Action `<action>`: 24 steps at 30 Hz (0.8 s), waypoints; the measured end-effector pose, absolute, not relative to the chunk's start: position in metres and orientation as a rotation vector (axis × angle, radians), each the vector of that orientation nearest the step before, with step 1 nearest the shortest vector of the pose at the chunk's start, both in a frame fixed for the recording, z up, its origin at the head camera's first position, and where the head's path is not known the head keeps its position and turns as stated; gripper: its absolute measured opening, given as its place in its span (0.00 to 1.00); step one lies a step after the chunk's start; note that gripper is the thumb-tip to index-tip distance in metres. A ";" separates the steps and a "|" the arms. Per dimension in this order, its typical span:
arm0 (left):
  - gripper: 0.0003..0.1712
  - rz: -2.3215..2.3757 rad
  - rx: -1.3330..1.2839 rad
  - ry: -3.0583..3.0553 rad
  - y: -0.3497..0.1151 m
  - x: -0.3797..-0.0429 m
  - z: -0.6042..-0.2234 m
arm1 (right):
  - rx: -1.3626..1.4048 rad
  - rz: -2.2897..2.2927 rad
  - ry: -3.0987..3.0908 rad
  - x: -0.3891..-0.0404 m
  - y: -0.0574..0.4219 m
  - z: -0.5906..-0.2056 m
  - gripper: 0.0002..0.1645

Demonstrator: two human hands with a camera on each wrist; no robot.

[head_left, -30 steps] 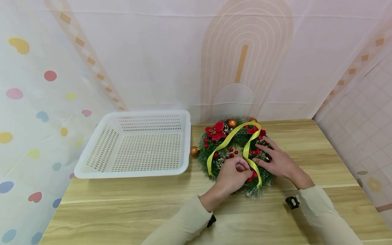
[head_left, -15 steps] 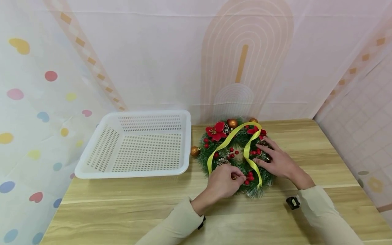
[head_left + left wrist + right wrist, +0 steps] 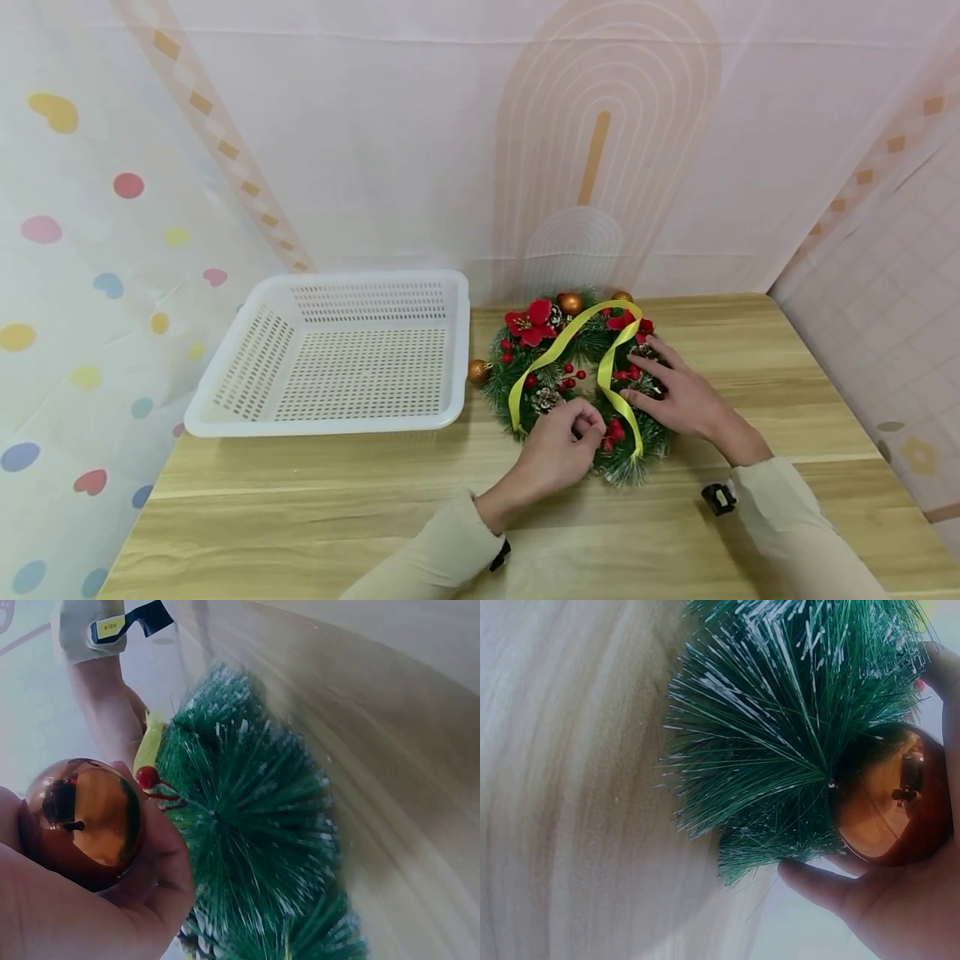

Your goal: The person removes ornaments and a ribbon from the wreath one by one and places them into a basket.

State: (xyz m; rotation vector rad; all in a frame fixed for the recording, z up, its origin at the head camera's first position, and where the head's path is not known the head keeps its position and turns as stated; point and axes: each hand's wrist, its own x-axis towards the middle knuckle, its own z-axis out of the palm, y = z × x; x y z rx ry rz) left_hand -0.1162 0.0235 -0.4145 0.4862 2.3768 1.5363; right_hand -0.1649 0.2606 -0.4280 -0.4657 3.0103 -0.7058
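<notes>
A green Christmas wreath (image 3: 592, 342) with frosted tips lies on the table, trimmed with red flowers, pinecones, red berries and copper baubles. My left hand (image 3: 558, 446) is at its near side, thumb and fingertips pinching at a red berry sprig (image 3: 613, 433). In the left wrist view, a copper bauble (image 3: 82, 825) sits within the curve of that hand, beside a red berry (image 3: 148, 777). On the wreath's right side my right hand (image 3: 686, 400) rests with fingers spread. A copper bauble (image 3: 892, 795) shows by its palm. Across the wreath loops a yellow ribbon (image 3: 558, 346).
A white perforated plastic basket (image 3: 191, 425) stands left of the wreath. Between basket and wreath is one copper bauble (image 3: 477, 372). The wooden table (image 3: 315, 517) meets a patterned backdrop (image 3: 390, 150) at the back.
My left hand has shifted left and slightly down, then a little back to the right. The berries by its fingertips have changed position. My right hand stays still.
</notes>
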 end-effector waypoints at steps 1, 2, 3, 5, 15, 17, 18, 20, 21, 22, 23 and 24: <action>0.06 1.548 0.476 2.364 0.025 -0.116 -0.414 | -0.466 -0.708 3.011 -0.165 0.261 -0.428 0.38; 0.06 1.555 0.462 2.359 0.027 -0.116 -0.414 | -0.465 -0.711 3.011 -0.165 0.261 -0.428 0.38; 0.06 1.555 0.453 2.360 0.029 -0.116 -0.413 | -0.466 -0.712 3.012 -0.165 0.261 -0.428 0.38; 0.06 1.548 0.443 2.374 0.033 -0.117 -0.411 | -0.467 -0.710 3.015 -0.165 0.260 -0.428 0.38; 0.07 1.398 0.492 2.478 0.047 -0.121 -0.402 | -0.489 -0.720 3.017 -0.166 0.261 -0.429 0.37; 0.06 1.338 0.524 2.520 0.050 -0.121 -0.399 | -0.497 -0.721 3.016 -0.166 0.261 -0.428 0.36; 0.06 1.302 0.546 2.545 0.051 -0.121 -0.398 | -0.500 -0.723 3.013 -0.166 0.261 -0.428 0.36; 0.06 1.223 0.593 2.602 0.054 -0.121 -0.397 | -0.496 -0.730 3.008 -0.165 0.261 -0.428 0.36; 0.06 1.187 0.616 2.625 0.055 -0.120 -0.396 | -0.495 -0.732 3.006 -0.165 0.261 -0.428 0.36; 0.06 1.148 0.640 2.651 0.057 -0.120 -0.396 | -0.492 -0.735 3.004 -0.164 0.261 -0.428 0.36; 0.06 1.119 0.666 2.676 0.058 -0.119 -0.396 | -0.489 -0.736 3.003 -0.164 0.261 -0.428 0.36; 0.06 1.085 0.688 2.701 0.060 -0.118 -0.396 | -0.486 -0.735 3.002 -0.164 0.262 -0.428 0.36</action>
